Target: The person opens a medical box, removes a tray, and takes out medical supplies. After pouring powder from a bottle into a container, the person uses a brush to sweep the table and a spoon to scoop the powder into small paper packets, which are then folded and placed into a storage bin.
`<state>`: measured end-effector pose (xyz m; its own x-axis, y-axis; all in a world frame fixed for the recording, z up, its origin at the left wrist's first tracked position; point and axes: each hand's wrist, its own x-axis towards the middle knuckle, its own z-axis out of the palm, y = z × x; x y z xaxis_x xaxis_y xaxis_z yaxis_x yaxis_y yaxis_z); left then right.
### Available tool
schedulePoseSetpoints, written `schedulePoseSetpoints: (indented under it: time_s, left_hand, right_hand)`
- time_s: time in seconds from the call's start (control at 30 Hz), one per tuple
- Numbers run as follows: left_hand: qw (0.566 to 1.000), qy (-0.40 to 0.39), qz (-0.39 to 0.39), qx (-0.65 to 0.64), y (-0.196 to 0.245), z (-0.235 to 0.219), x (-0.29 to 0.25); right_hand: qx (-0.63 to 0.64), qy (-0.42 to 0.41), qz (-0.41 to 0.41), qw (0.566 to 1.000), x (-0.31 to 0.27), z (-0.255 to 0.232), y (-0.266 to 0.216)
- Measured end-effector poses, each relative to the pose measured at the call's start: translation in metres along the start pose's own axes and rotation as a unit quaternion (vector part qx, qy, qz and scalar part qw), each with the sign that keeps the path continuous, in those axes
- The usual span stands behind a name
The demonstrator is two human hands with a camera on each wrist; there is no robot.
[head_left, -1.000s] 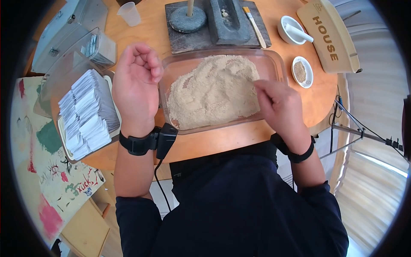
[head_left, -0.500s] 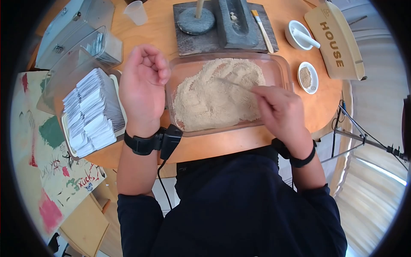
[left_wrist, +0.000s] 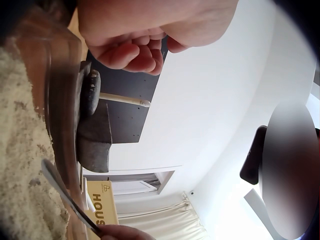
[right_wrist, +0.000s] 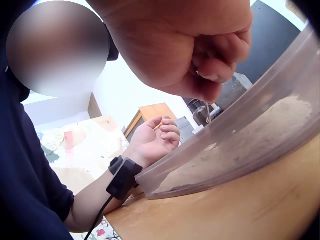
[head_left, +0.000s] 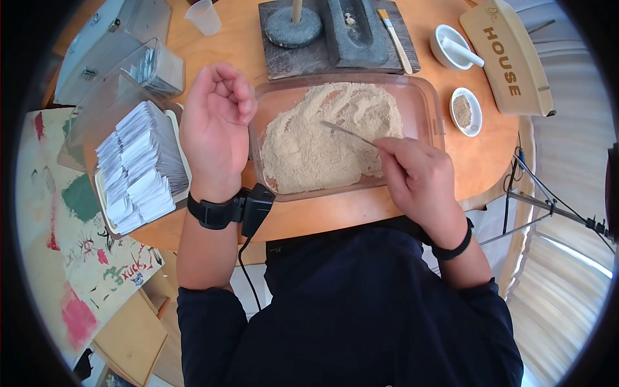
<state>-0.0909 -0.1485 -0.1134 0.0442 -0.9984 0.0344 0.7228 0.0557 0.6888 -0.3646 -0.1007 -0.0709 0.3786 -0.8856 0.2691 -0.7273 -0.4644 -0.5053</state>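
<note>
Your R hand (head_left: 419,177) pinches a thin metal tool (head_left: 351,133) btwn thumb & fingers, at the tray's R side; its tip's at the powder (head_left: 303,151), can't tell if touching. Your L hand (head_left: 219,126) is palm up, fingers loosely curled, nothing in it, just beside the tray's L edge. Powder lies in the clear tray (head_left: 422,97), heaped & ridged. Beyond the tray: dark board (head_left: 293,66) w/ stone disc (head_left: 284,32), stone trough (head_left: 354,45) & brush (head_left: 396,45). R of tray: mortar (head_left: 442,51) w/ pestle (head_left: 464,51), small dish (head_left: 476,122) w/ brownish powder, "HOUSE" box (head_left: 506,64). Far L: white packets (head_left: 138,168) in a bin, plus cup (head_left: 205,18) up top.
</note>
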Motion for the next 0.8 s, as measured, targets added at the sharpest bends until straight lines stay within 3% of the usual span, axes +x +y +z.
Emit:
schedulePoseSetpoints:
  time_s: [0.1,0.2,0.27,0.43,0.53,0.63,0.8]
  left_hand:
    - [1.0,-0.001,-0.003,-0.011,-0.001,0.002,-0.001]
    - [1.0,0.03,-0.005,-0.004,0.0,0.0,-0.002]
    - [1.0,0.023,-0.012,0.013,0.001,0.003,-0.002]
    - [1.0,-0.009,-0.014,0.009,0.0,0.001,-0.001]
    - [1.0,-0.005,-0.004,-0.001,0.0,0.001,-0.001]
    - [1.0,0.025,-0.007,0.007,0.001,0.001,-0.002]
    - [1.0,-0.024,-0.005,-0.016,-0.002,-0.003,-0.001]
  right_hand:
    - [-0.003,0.013,-0.044,0.999,0.005,0.007,0.002]
    - [0.026,-0.038,-0.056,0.997,0.007,0.01,-0.003]
    - [0.004,0.019,-0.035,0.999,0.008,0.008,-0.004]
    - [0.011,0.016,-0.059,0.998,0.016,0.014,-0.005]
    - [0.013,-0.059,-0.086,0.994,0.015,0.011,-0.005]
    - [0.033,-0.035,-0.023,0.999,0.0,-0.004,-0.008]
    - [0.003,-0.077,-0.034,0.996,-0.021,-0.012,-0.008]
